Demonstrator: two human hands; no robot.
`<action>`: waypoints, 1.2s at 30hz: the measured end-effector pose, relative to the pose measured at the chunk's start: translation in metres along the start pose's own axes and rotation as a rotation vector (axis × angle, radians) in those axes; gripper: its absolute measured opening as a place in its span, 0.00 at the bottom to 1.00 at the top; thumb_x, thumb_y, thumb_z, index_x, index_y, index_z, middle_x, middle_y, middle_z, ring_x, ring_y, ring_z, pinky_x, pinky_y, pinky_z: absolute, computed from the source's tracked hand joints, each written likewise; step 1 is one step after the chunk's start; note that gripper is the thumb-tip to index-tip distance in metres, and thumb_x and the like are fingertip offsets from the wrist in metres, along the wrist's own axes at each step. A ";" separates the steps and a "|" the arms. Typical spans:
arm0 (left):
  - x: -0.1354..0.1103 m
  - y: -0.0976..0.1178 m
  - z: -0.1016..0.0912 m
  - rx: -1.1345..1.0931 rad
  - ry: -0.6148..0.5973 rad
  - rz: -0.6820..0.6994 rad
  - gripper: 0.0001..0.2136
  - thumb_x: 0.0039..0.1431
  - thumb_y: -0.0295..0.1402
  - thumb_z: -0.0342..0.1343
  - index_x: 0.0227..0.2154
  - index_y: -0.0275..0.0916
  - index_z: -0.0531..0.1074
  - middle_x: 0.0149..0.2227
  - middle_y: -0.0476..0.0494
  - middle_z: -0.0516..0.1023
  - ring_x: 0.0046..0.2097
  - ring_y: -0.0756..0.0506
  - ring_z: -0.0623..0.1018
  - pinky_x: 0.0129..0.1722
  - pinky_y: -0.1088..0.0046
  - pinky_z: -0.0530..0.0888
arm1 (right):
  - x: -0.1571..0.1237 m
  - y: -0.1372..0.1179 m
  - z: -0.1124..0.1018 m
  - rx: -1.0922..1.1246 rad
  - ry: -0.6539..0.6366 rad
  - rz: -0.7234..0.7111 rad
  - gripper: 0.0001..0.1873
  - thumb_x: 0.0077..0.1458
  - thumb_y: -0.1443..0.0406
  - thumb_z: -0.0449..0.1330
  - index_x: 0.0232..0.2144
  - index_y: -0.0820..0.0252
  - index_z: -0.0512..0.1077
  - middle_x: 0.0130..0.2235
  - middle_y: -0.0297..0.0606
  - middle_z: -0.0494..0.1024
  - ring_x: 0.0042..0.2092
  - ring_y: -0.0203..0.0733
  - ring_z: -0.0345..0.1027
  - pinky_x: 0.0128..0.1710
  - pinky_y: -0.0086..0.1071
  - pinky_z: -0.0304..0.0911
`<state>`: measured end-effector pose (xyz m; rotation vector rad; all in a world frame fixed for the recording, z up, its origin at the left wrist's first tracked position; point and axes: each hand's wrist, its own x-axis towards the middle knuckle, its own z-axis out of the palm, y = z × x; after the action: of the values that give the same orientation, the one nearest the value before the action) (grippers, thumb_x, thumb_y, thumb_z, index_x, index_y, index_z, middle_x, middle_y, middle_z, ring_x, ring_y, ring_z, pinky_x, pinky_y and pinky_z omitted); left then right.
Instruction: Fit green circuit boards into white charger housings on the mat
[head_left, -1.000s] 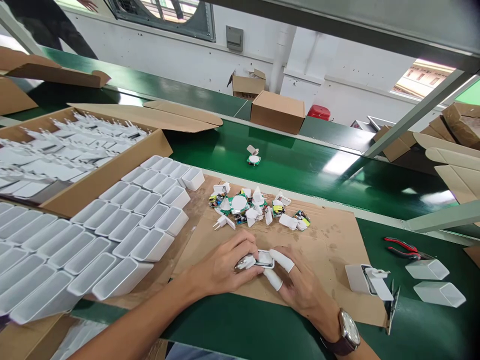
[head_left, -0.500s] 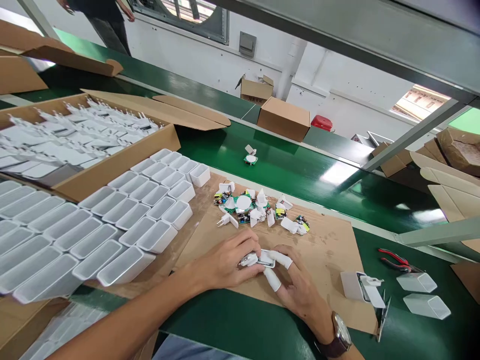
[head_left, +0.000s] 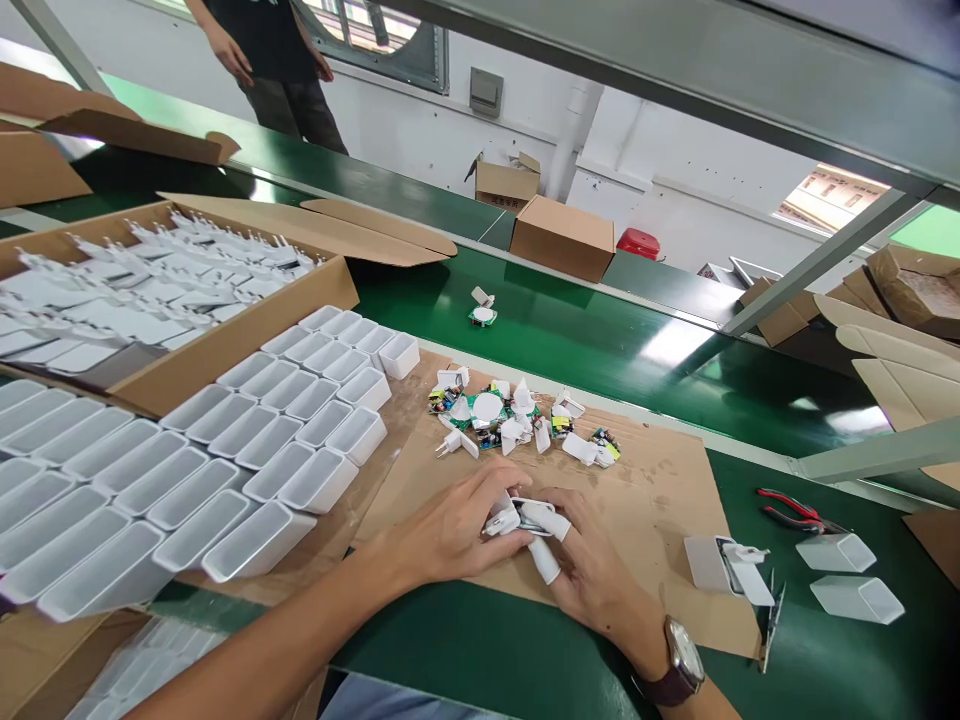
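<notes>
Both my hands meet over the cardboard mat, around a white plastic charger housing [head_left: 504, 518]. My left hand [head_left: 457, 520] pinches its left end, thumb in front and fingers behind. White finger covers sit on the thumb and a finger of my right hand [head_left: 589, 570], which grips the right end. The fingers partly hide the piece, so its inside does not show fully. Just beyond lies a pile of circuit boards [head_left: 487, 408] with white plug parts. To the right, a white case [head_left: 703, 565] lies on its side with a plug part at its mouth.
Rows of open white cases [head_left: 274, 440] stand at left, before a carton [head_left: 240, 330] full of white plug pieces. Red-handled pliers [head_left: 791, 510] and two white cases [head_left: 856, 598] lie at right. A green belt [head_left: 585, 335] runs behind, carrying a small board [head_left: 483, 316].
The housing has tilted between my fingers, while both hands stay nearly in place. On the belt, the small board has shifted left. A person in the background has moved right.
</notes>
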<state>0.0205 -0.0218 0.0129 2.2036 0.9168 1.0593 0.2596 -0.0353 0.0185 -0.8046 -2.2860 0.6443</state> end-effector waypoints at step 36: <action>0.003 0.007 0.014 0.238 0.248 0.320 0.34 0.66 0.45 0.66 0.69 0.41 0.61 0.55 0.30 0.76 0.56 0.35 0.80 0.56 0.54 0.81 | 0.003 0.005 0.010 1.295 0.253 0.688 0.21 0.56 0.49 0.75 0.38 0.58 0.77 0.36 0.35 0.80 0.34 0.38 0.74 0.35 0.31 0.73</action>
<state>0.0357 -0.0263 0.0114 2.5147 0.8463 1.4652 0.2532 -0.0322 0.0099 -0.8470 -0.9024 1.8765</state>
